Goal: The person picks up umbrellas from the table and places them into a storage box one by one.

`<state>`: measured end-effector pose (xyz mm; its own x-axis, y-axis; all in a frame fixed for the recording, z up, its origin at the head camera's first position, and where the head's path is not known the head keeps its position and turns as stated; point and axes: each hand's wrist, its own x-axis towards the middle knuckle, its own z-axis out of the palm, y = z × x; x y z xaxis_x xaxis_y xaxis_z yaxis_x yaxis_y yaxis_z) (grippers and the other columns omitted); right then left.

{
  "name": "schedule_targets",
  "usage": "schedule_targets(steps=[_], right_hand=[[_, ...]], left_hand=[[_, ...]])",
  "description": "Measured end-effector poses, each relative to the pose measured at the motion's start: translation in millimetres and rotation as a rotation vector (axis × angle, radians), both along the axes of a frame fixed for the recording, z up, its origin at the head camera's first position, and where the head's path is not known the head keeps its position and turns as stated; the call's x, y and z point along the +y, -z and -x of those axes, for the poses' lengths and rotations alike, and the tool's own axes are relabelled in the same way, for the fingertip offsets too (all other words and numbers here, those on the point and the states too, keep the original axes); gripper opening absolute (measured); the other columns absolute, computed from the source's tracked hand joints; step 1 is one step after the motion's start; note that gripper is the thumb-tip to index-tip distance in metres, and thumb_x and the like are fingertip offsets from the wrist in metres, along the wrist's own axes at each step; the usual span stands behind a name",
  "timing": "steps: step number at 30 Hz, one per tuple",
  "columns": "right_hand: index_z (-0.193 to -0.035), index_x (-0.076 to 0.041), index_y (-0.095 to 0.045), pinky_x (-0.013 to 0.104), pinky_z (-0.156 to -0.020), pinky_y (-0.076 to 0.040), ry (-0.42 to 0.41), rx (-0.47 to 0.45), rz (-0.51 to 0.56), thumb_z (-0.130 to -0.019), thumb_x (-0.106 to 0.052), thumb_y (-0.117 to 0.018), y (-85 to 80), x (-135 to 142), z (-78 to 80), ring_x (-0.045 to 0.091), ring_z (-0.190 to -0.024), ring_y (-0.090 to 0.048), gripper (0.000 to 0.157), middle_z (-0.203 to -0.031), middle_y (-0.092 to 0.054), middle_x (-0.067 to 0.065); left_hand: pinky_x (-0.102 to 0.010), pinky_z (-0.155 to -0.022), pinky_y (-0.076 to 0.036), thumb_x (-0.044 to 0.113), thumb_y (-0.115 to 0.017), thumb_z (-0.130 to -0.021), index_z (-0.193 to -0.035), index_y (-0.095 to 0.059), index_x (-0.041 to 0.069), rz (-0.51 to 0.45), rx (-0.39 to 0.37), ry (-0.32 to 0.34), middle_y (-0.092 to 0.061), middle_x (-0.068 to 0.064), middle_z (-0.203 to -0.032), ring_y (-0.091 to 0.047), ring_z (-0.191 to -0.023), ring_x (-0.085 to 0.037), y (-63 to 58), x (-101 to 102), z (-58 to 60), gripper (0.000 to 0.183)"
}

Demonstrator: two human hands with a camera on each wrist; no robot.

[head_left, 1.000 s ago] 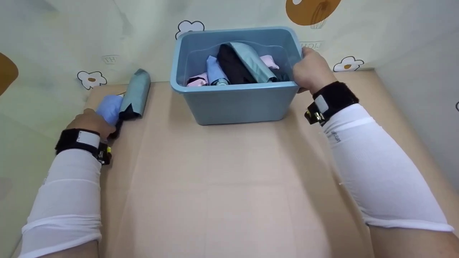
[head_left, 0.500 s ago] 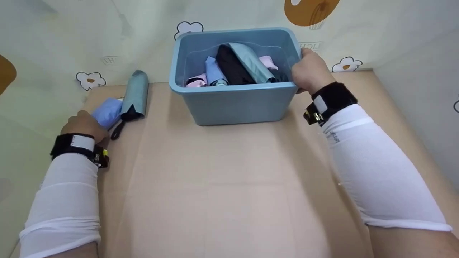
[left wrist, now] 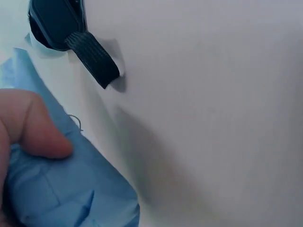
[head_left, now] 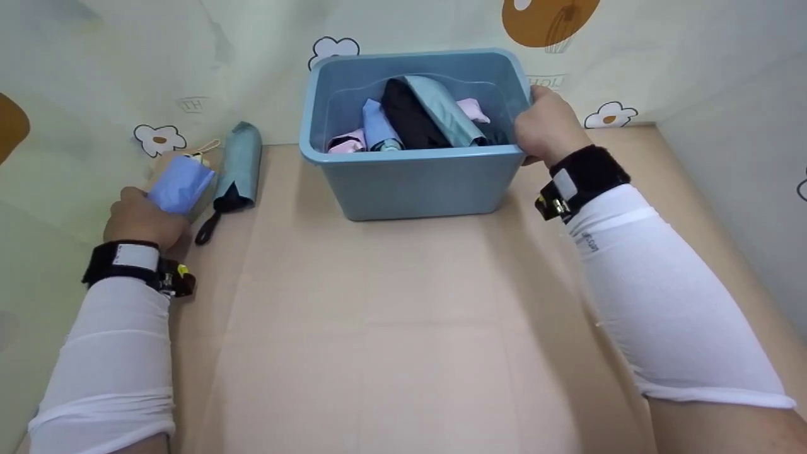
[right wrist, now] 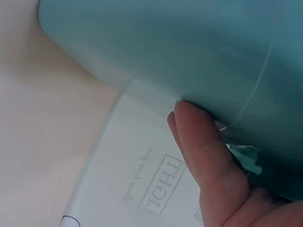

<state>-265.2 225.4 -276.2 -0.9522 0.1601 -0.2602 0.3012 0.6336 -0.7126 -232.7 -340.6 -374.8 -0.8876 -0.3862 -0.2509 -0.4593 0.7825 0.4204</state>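
At the left of the head view my left hand (head_left: 144,217) grips a blue folded umbrella (head_left: 181,183). A pale yellow cord shows at its far end. In the left wrist view a digit presses on the crinkled blue fabric (left wrist: 94,189). Beside it a teal folded umbrella (head_left: 239,157) lies on the table, its black strap (left wrist: 94,61) toward me. My right hand (head_left: 550,123) holds the right rim of a blue-grey plastic bin (head_left: 416,186); in the right wrist view its fingers (right wrist: 201,137) touch the outer wall. The bin holds several folded umbrellas, among them a black one (head_left: 406,116).
Beige covering lies over the table (head_left: 378,284). A pale patterned sheet (head_left: 265,82) with flowers stands behind the bin, and pale walls rise at both sides. The bin sits near the table's back edge.
My left hand has drawn slightly left and toward me, and the blue umbrella has come away from the teal one and turned, baring its cord and the black strap. The right hand and bin stay put.
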Motion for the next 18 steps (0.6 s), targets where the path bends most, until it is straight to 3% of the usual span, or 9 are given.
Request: schedule_targets(steps=[4,8,13,18], right_hand=[[-0.17,-0.016,-0.014,0.061,-0.092,-0.059,0.002,0.01,0.007,-0.104,-0.008,-0.035,0.7,0.0,0.6,0.038,-0.144,-0.046,0.069,-0.169,-0.035,0.017],[-0.17,-0.016,-0.012,0.062,-0.093,-0.058,0.001,0.0,0.006,-0.105,-0.009,-0.036,0.8,-0.9,1.1,0.039,-0.145,-0.046,0.069,-0.17,-0.033,0.017],[-0.17,-0.016,-0.01,0.061,-0.094,-0.058,0.003,-0.005,-0.005,-0.105,-0.008,-0.035,0.2,-0.8,0.8,0.039,-0.147,-0.044,0.071,-0.171,-0.031,0.016],[-0.17,-0.017,-0.01,0.059,-0.093,-0.059,0.002,-0.007,-0.006,-0.105,-0.008,-0.036,0.4,0.2,0.2,0.039,-0.148,-0.044,0.07,-0.171,-0.031,0.016]], left_hand=[[-0.067,-0.103,-0.045,0.027,-0.057,-0.091,-0.156,-0.019,-0.014,-0.047,0.067,-0.012,-0.041,-0.043,-0.148,-0.048,-0.127,-0.055,1.0,1.6,1.4,0.085],[-0.059,-0.092,-0.048,0.029,-0.056,-0.094,-0.155,-0.022,-0.013,-0.094,0.151,-0.021,-0.045,-0.04,-0.146,-0.051,-0.123,-0.049,-3.6,9.7,-0.1,0.082],[-0.046,-0.08,-0.047,0.027,-0.062,-0.092,-0.156,-0.023,-0.008,-0.161,0.264,-0.008,-0.047,-0.033,-0.147,-0.052,-0.118,-0.041,-18.4,30.1,-3.1,0.083],[-0.043,-0.083,-0.047,0.016,-0.065,-0.087,-0.154,-0.027,-0.002,-0.225,0.378,0.034,-0.047,-0.025,-0.145,-0.051,-0.119,-0.035,-36.2,58.4,-3.4,0.079]])
